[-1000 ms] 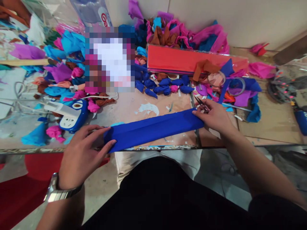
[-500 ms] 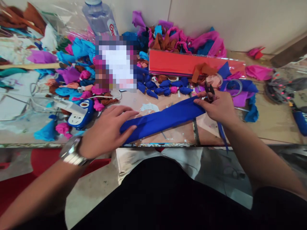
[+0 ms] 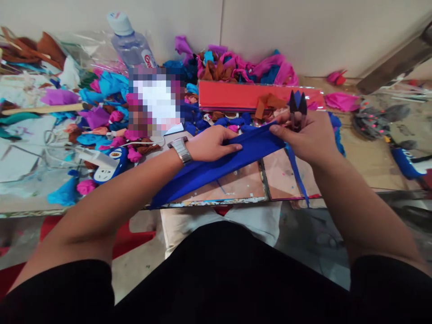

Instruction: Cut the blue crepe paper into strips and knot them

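Note:
A long strip of blue fabric (image 3: 209, 175) slants over the table, its left end at the front edge. My right hand (image 3: 308, 139) pinches its right end between thumb and fingers. The same hand also holds small dark snips (image 3: 298, 110), whose two pointed blades stand apart and face away from me. Partway along the strip, my left hand (image 3: 211, 143) grips the upper edge, thumb on the near face; its other fingers are partly hidden. A narrow blue strip (image 3: 297, 173) dangles below my right hand.
Behind the strip lie a flat red packet (image 3: 232, 95) and several tied blue fabric bundles (image 3: 202, 123). Farther left are a blurred-out phone (image 3: 173, 129), a bottle (image 3: 133, 49), a power socket (image 3: 110, 168) with cables, and colourful scraps (image 3: 96, 117). A feathery grey bundle (image 3: 371, 121) sits right.
My left hand has moved right along the blue fabric towards my right hand. The snips' blades now show upright and spread. The view has shifted slightly.

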`<state>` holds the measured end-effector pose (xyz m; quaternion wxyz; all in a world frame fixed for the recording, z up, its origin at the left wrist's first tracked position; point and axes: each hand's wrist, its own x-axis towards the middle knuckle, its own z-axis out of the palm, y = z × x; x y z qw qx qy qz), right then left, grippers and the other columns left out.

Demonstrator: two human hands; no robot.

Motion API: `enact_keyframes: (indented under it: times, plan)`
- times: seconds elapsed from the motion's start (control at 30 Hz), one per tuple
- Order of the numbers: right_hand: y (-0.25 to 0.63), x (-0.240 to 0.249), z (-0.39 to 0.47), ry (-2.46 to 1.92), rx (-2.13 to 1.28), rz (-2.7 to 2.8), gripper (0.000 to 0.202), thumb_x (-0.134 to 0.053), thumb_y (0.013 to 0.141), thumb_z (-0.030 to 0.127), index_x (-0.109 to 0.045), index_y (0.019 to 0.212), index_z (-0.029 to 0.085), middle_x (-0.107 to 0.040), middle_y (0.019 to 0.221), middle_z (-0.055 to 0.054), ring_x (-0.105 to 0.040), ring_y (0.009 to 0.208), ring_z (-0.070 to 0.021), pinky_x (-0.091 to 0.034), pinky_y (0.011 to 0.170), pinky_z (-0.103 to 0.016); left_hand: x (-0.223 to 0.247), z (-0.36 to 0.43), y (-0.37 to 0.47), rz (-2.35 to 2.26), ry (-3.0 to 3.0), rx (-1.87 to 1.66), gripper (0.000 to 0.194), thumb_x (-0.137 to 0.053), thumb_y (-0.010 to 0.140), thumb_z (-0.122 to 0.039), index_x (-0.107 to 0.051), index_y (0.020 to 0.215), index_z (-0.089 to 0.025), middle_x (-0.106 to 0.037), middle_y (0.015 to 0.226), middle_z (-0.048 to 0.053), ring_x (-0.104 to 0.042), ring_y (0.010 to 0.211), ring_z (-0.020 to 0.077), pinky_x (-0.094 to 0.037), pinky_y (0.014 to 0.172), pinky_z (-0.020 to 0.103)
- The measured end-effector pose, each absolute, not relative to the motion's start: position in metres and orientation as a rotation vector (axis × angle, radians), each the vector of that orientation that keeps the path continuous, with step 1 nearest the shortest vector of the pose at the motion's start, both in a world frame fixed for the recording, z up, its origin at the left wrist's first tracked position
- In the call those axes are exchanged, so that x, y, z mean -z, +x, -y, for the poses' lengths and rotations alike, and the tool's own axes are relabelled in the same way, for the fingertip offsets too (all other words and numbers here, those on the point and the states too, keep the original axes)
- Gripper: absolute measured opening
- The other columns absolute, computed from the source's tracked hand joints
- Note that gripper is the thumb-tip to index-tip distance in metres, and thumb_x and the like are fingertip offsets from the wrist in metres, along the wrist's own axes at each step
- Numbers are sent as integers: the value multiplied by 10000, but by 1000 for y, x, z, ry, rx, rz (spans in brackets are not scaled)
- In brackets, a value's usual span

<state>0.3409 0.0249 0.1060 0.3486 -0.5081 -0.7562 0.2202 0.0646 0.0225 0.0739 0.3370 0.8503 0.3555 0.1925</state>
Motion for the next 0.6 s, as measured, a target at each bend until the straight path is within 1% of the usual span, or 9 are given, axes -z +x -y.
enact_keyframes:
  times: [0.1, 0.17, 0.2, 0.3, 0.33, 0.4, 0.43, 0.5, 0.6]
  plan:
    - [340, -115, -28, -1305, -610, 1863, 153, -827, 838, 332, -776, 925, 216, -671, 766, -25, -599, 687, -189, -501, 672, -367, -79, -18, 51, -976, 2206, -482, 342, -664, 933, -463, -764, 909, -137, -721, 797, 1, -602, 708, 136, -450, 703, 265]
    - [339, -119, -30, -1275, -624, 1810, 116, -835, 829, 267, -777, 903, 200, -657, 741, -20, -551, 658, -160, -464, 645, -344, -81, -11, 38, -1030, 2193, -431, 333, -709, 895, -470, -758, 902, -140, -731, 806, 3, -617, 722, 140, -457, 706, 259]
    - [340, -121, -31, -1253, -634, 1790, 107, -839, 824, 242, -776, 894, 191, -658, 744, -21, -540, 662, -152, -449, 639, -335, -82, -7, 30, -1034, 2179, -397, 328, -722, 884, -470, -763, 920, -147, -749, 839, 5, -636, 746, 146, -468, 717, 257]
    - [342, -121, -37, -1230, -682, 1723, 118, -851, 809, 198, -765, 885, 169, -645, 735, -15, -529, 664, -135, -431, 624, -319, -84, 8, 4, -992, 2104, -273, 347, -738, 866, -477, -787, 1075, -204, -798, 1026, -5, -710, 865, 173, -524, 793, 262]
    - [344, -120, -39, -1244, -697, 1692, 128, -856, 798, 179, -760, 880, 163, -629, 713, -7, -522, 649, -128, -428, 612, -314, -85, 13, -6, -1025, 2075, -230, 359, -734, 867, -496, -792, 1094, -224, -803, 1021, -12, -720, 854, 174, -533, 783, 261]
    - [348, -116, -44, -1275, -734, 1630, 147, -863, 784, 155, -746, 874, 157, -592, 660, 14, -497, 602, -112, -416, 577, -300, -86, 24, -27, -1166, 2054, -141, 355, -731, 863, -544, -805, 1037, -243, -799, 929, -22, -712, 773, 163, -526, 712, 252]
    - [351, -113, -47, -1284, -763, 1605, 157, -870, 781, 161, -741, 871, 158, -578, 642, 23, -486, 581, -105, -410, 560, -291, -86, 30, -37, -1243, 2055, -140, 349, -734, 858, -557, -806, 983, -239, -790, 874, -24, -697, 728, 156, -512, 674, 247]
    - [359, -107, -52, -1252, -843, 1569, 200, -900, 774, 224, -733, 867, 166, -573, 643, 32, -478, 560, -92, -408, 535, -270, -86, 41, -56, -1314, 2005, -145, 347, -736, 858, -567, -797, 947, -237, -779, 839, -31, -687, 702, 149, -505, 642, 236]
    - [370, -98, -56, -1138, -975, 1499, 327, -977, 691, 331, -731, 856, 192, -586, 684, 38, -505, 582, -87, -450, 533, -242, -84, 60, -78, -1386, 1966, -335, 368, -778, 828, -578, -802, 937, -227, -781, 851, -22, -695, 731, 158, -535, 678, 240]
